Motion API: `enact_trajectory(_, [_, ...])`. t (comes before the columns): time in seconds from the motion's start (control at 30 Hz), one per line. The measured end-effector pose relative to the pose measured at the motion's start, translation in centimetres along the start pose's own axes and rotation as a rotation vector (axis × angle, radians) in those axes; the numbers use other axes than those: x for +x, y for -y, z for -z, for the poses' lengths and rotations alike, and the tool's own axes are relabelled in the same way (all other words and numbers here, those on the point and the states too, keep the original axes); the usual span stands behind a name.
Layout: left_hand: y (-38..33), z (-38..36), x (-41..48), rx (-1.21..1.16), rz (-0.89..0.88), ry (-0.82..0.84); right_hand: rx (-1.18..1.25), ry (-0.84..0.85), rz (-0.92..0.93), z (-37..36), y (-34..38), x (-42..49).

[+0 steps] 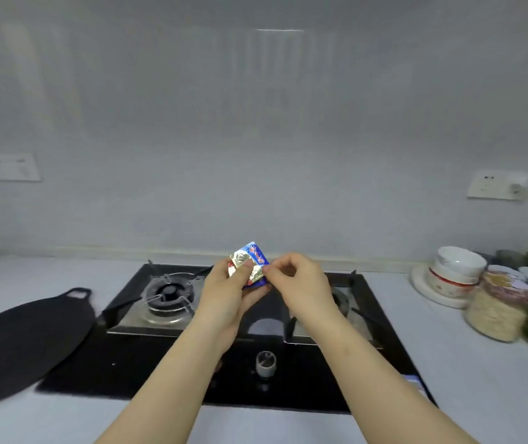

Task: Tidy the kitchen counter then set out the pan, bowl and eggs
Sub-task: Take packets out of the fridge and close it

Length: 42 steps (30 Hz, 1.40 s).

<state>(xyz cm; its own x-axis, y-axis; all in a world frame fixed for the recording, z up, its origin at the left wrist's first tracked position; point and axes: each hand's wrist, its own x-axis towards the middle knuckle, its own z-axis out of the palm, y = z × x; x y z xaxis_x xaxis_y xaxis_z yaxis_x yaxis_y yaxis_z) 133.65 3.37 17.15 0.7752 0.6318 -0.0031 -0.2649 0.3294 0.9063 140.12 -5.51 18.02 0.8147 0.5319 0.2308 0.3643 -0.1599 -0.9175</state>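
Head view: above the black gas hob (160, 363), the left hand (227, 293) has its grip curled round a crumpled blue-and-silver foil wrapper (251, 262), and the right hand (297, 283) pinches the wrapper's right edge. A flat black pan (25, 334) lies on the counter (464, 379) left of the hob. White stacked bowls (459, 265) stand on a plate (422, 283) at the right, beside a jar (493, 315).

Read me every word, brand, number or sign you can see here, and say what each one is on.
Nothing reads clearly enough to quote.
Foil packet, held in the left hand and pinched by the right hand: slanted brand lettering on blue, too blurred to read.
Right wall socket: small dark marks, too small to read.
Left wall plate: faint marks, unreadable.
Blue label on the stove, front right corner: blurred, unreadable.
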Motion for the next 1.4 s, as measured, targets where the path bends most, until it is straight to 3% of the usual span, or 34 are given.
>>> enact_trajectory(0.43, [-12.0,32.0,-4.3,0.022,-0.104,-0.563,0.239,0.535,-0.116,-32.6,9.1,-1.6])
enact_trajectory(0.63, [-13.7,42.8,-8.9,0.041,-0.155,-0.924,0.275,0.803,-0.193,-43.9,11.1,-4.7])
enact_trajectory(0.87, [-15.0,53.3,-9.2,0.151,-0.128,-1.229,0.261,1.009,-0.297,-55.1,10.9,-5.4])
enact_trajectory(1.17, [-14.6,65.2,-3.6,0.300,0.183,-1.336,0.147,1.067,-0.507,-68.0,6.9,-2.0])
enact_trajectory(1.4, [-13.7,71.3,-1.8,0.492,0.328,-1.283,0.040,1.069,-0.610,-75.2,5.8,-1.6])
